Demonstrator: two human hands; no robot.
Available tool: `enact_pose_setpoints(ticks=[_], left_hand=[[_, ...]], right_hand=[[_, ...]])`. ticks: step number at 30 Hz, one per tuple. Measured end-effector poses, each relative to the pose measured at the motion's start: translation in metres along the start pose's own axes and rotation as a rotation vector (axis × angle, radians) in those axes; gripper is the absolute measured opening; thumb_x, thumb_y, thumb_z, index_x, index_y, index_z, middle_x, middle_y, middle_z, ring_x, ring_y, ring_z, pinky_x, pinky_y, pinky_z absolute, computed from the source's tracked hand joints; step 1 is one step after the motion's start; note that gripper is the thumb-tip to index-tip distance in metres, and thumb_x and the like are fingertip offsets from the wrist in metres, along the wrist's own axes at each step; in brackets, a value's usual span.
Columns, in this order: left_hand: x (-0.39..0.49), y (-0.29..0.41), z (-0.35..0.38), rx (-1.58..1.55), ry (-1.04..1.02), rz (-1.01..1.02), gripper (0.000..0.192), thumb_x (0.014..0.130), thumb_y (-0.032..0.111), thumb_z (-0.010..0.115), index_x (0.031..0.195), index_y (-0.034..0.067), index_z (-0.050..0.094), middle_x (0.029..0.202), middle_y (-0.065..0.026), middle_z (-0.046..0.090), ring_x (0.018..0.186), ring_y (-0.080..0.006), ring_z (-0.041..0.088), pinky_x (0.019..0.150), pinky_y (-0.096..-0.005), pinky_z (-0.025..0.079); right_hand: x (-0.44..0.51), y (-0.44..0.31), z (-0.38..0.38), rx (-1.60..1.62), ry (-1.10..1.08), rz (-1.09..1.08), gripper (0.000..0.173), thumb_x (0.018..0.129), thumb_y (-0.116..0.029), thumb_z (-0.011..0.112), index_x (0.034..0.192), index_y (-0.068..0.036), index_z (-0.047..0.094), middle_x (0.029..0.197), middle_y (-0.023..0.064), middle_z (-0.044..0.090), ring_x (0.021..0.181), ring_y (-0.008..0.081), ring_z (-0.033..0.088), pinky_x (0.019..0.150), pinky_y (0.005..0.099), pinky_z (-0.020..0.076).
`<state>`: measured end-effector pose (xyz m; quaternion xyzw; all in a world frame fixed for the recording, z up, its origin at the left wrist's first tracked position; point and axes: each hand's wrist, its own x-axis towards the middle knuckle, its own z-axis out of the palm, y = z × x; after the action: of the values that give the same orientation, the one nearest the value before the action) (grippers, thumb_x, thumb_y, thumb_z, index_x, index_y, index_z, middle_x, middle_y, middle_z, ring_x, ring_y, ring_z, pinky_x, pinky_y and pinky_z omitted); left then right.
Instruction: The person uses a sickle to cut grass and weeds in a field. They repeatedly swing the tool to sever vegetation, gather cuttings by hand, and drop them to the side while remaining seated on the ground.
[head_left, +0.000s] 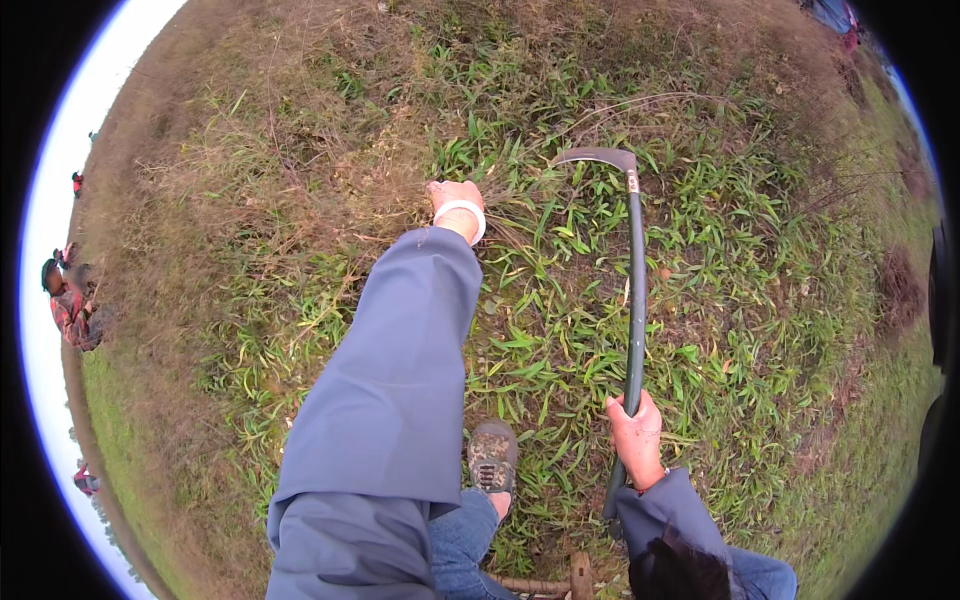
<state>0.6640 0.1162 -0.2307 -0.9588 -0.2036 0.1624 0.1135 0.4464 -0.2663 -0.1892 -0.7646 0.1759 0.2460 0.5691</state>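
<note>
My right hand is wrapped around the lower part of a long-handled sickle. The dark green handle runs away from me, and its curved blade points left at the far end. To the left of the blade, my left hand, with a white bangle at the wrist, is closed around a bunch of thin dry grass stalks. A gap lies between the blade tip and that hand. The fingers of the left hand are mostly hidden from view.
Low green leafy plants cover the ground, and dry brown grass stands to the left and ahead. My camouflage shoe is below, near a wooden piece. A person is at the far left; another shows at upper right.
</note>
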Motion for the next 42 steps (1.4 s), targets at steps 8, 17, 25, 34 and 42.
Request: enact_pose_setpoints(ticks=[8,17,25,34,42], left_hand=[[0.0,0.002,-0.002,-0.039,-0.051,-0.004,0.017,0.092,0.02,0.062,0.099,0.018,0.077,0.104,-0.0067,0.076,0.099,-0.0234,0.073,0.077,-0.0362,0.056],[0.006,-0.002,0.021,-0.103,0.007,0.035,0.022,0.096,0.019,0.056,0.105,0.012,0.075,0.105,-0.013,0.074,0.102,-0.0288,0.071,0.085,-0.0419,0.054],[0.012,-0.014,0.037,-0.071,0.026,0.074,0.016,0.094,0.02,0.057,0.103,0.015,0.069,0.099,-0.009,0.075,0.096,-0.0272,0.072,0.079,-0.0417,0.053],[0.004,-0.013,0.024,-0.115,-0.013,0.04,0.018,0.094,0.02,0.059,0.102,0.014,0.074,0.103,-0.0106,0.075,0.101,-0.0268,0.071,0.083,-0.0404,0.05],[-0.002,-0.014,0.023,-0.168,0.007,0.031,0.021,0.096,0.022,0.058,0.113,0.015,0.069,0.11,-0.009,0.072,0.109,-0.0268,0.066,0.091,-0.04,0.046]], right_hand=[[-0.021,0.016,-0.017,-0.742,0.178,-0.193,0.028,0.088,-0.021,0.071,0.093,0.001,0.055,0.069,0.022,0.062,0.067,0.0421,0.064,0.059,0.0461,0.0481],[-0.135,0.071,-0.047,-0.387,0.084,0.193,0.023,0.083,-0.015,0.075,0.086,-0.004,0.055,0.062,0.0034,0.055,0.053,0.0141,0.053,0.05,0.0309,0.0437],[-0.114,0.049,-0.044,-0.4,-0.01,0.066,0.023,0.083,-0.014,0.075,0.081,-0.004,0.054,0.058,0.0015,0.053,0.043,0.0111,0.049,0.041,0.0291,0.04],[-0.161,0.045,-0.057,-0.498,-0.153,0.218,0.021,0.087,-0.013,0.072,0.083,-0.005,0.053,0.056,0.001,0.051,0.039,0.0122,0.048,0.037,0.0292,0.0392],[-0.204,0.016,-0.105,-0.471,-0.025,0.172,0.023,0.085,-0.014,0.074,0.078,-0.005,0.054,0.055,-0.0004,0.05,0.043,0.0114,0.05,0.04,0.0289,0.0398]])
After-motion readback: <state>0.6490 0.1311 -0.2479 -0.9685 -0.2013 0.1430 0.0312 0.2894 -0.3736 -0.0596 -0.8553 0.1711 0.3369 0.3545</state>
